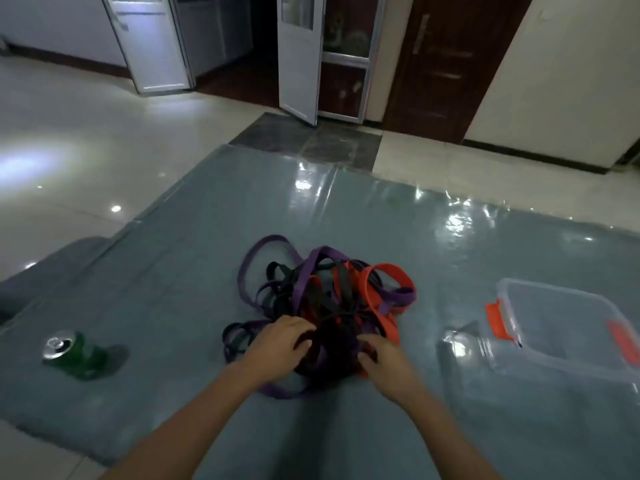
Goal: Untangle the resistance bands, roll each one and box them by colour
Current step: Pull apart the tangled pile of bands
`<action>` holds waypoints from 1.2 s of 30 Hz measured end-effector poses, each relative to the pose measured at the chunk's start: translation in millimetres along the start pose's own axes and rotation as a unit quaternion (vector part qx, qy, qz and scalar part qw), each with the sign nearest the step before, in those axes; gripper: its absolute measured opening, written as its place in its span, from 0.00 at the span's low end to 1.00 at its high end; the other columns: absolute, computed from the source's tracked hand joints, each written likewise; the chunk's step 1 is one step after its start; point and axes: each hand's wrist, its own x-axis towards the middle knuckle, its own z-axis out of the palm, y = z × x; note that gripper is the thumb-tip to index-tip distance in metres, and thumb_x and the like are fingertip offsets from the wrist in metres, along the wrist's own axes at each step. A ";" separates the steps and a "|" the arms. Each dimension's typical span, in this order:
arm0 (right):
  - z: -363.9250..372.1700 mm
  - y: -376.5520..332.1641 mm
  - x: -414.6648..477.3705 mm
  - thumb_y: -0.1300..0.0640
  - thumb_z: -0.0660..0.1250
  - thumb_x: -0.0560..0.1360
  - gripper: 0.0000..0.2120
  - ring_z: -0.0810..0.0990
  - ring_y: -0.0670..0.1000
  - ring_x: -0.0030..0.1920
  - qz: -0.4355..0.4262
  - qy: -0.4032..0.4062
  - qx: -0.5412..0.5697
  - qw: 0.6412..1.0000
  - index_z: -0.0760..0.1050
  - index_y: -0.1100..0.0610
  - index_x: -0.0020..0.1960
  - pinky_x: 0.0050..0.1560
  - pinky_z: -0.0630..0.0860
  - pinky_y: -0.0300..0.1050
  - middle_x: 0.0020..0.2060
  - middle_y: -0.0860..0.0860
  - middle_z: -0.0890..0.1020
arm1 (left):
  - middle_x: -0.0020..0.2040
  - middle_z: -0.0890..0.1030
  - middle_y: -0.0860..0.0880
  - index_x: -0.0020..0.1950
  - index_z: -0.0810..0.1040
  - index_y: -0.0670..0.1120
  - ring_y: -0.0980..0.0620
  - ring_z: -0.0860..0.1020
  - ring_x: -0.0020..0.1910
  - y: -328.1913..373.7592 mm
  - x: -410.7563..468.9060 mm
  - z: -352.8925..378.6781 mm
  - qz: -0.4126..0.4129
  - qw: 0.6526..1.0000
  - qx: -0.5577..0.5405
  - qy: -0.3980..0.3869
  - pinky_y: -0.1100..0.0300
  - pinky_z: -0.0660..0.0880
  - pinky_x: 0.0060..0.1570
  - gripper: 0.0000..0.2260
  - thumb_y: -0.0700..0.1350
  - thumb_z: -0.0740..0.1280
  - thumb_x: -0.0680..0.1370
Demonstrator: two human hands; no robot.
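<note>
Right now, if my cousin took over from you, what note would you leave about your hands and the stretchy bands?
Left hand and right hand: fingers dug into the near side of the tangle; I can't tell if either grips a band.
Purple, red and black bands are all knotted in one pile on the mat. Clear box to the right, no band in it. Green can to the left.
Done: nothing yet.
Left: untangle, roll each, box by colour.
</note>
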 end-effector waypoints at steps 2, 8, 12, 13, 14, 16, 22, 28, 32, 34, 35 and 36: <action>4.0 -1.2 11.1 0.58 0.68 0.79 0.20 0.81 0.51 0.57 0.029 0.000 0.007 1.000 0.75 0.54 0.70 0.56 0.71 0.36 0.64 0.51 0.80 | 0.71 0.75 0.53 0.72 0.75 0.51 0.52 0.69 0.72 -9.9 11.8 4.6 0.033 0.999 0.013 -0.014 0.53 0.70 0.69 0.18 0.50 0.64 0.82; 18.8 -7.0 23.6 0.64 0.66 0.76 0.16 0.83 0.54 0.49 0.103 0.018 0.035 0.994 0.80 0.56 0.62 0.54 0.79 0.49 0.54 0.54 0.85 | 0.83 0.54 0.51 0.79 0.63 0.55 0.49 0.48 0.82 -16.3 41.2 36.0 0.129 0.985 0.097 -0.062 0.48 0.58 0.75 0.25 0.53 0.61 0.82; 28.3 -2.9 34.7 0.66 0.65 0.75 0.17 0.83 0.57 0.52 0.155 0.054 0.052 0.985 0.79 0.58 0.63 0.55 0.77 0.45 0.54 0.55 0.85 | 0.84 0.47 0.49 0.83 0.54 0.53 0.48 0.45 0.82 -26.1 58.8 52.9 0.131 0.971 0.158 -0.123 0.45 0.55 0.78 0.31 0.59 0.59 0.82; 30.7 -1.4 37.9 0.66 0.65 0.75 0.17 0.83 0.58 0.54 0.164 0.059 0.054 0.983 0.78 0.59 0.63 0.56 0.75 0.44 0.55 0.56 0.85 | 0.84 0.48 0.49 0.83 0.53 0.51 0.48 0.46 0.82 -32.1 62.9 54.7 0.123 0.969 0.169 -0.130 0.46 0.54 0.78 0.33 0.60 0.59 0.82; 32.9 -0.3 41.3 0.67 0.64 0.76 0.17 0.82 0.60 0.56 0.169 0.062 0.059 0.982 0.78 0.60 0.64 0.57 0.74 0.45 0.56 0.57 0.84 | 0.84 0.49 0.49 0.83 0.52 0.49 0.49 0.48 0.82 -38.9 67.8 55.9 0.120 0.968 0.178 -0.131 0.47 0.54 0.78 0.34 0.62 0.58 0.81; 36.6 1.9 49.3 0.67 0.64 0.76 0.17 0.81 0.61 0.57 0.179 0.069 0.072 0.979 0.77 0.62 0.64 0.58 0.72 0.45 0.57 0.59 0.84 | 0.83 0.53 0.49 0.83 0.53 0.48 0.49 0.52 0.82 -50.6 76.9 56.5 0.121 0.967 0.186 -0.129 0.49 0.54 0.77 0.37 0.66 0.57 0.80; 40.9 2.5 71.4 0.66 0.63 0.76 0.18 0.81 0.57 0.60 0.191 0.078 0.113 0.972 0.77 0.60 0.66 0.62 0.74 0.44 0.58 0.56 0.83 | 0.82 0.57 0.50 0.82 0.56 0.50 0.50 0.55 0.81 -66.1 99.0 48.8 0.102 0.973 0.165 -0.126 0.50 0.57 0.77 0.42 0.72 0.59 0.74; 45.1 4.8 83.9 0.67 0.64 0.76 0.16 0.81 0.51 0.57 0.249 0.145 0.228 0.930 0.78 0.58 0.62 0.57 0.74 0.38 0.55 0.52 0.83 | 0.82 0.57 0.53 0.80 0.58 0.54 0.51 0.55 0.80 -54.7 97.1 44.5 0.091 0.979 0.129 -0.132 0.49 0.60 0.76 0.40 0.70 0.63 0.73; 43.1 -2.2 86.3 0.67 0.71 0.74 0.13 0.83 0.54 0.50 0.259 0.200 0.319 0.890 0.77 0.52 0.52 0.51 0.79 0.45 0.46 0.49 0.81 | 0.80 0.61 0.53 0.79 0.63 0.54 0.51 0.60 0.78 -48.5 90.1 36.5 0.086 0.987 0.088 -0.102 0.50 0.64 0.72 0.37 0.68 0.65 0.74; 35.4 -9.1 88.4 0.70 0.71 0.72 0.16 0.83 0.54 0.46 0.239 0.197 0.339 0.888 0.76 0.50 0.49 0.47 0.80 0.47 0.43 0.50 0.82 | 0.78 0.66 0.52 0.77 0.67 0.53 0.51 0.65 0.76 -43.6 87.9 30.7 0.089 0.991 0.067 -0.079 0.51 0.67 0.70 0.33 0.68 0.62 0.75; 30.2 -13.5 89.3 0.71 0.70 0.72 0.17 0.83 0.53 0.44 0.224 0.196 0.339 0.892 0.76 0.48 0.47 0.45 0.79 0.44 0.42 0.49 0.82 | 0.77 0.68 0.52 0.75 0.69 0.53 0.51 0.67 0.75 -41.0 87.2 27.0 0.085 0.993 0.049 -0.068 0.51 0.68 0.70 0.32 0.68 0.61 0.76; 23.5 -18.2 89.6 0.72 0.69 0.71 0.18 0.82 0.51 0.43 0.209 0.199 0.340 0.895 0.77 0.48 0.46 0.44 0.78 0.42 0.41 0.50 0.83 | 0.75 0.71 0.52 0.73 0.72 0.53 0.51 0.68 0.73 -38.6 87.1 23.1 0.077 0.995 0.023 -0.057 0.52 0.69 0.70 0.30 0.67 0.61 0.76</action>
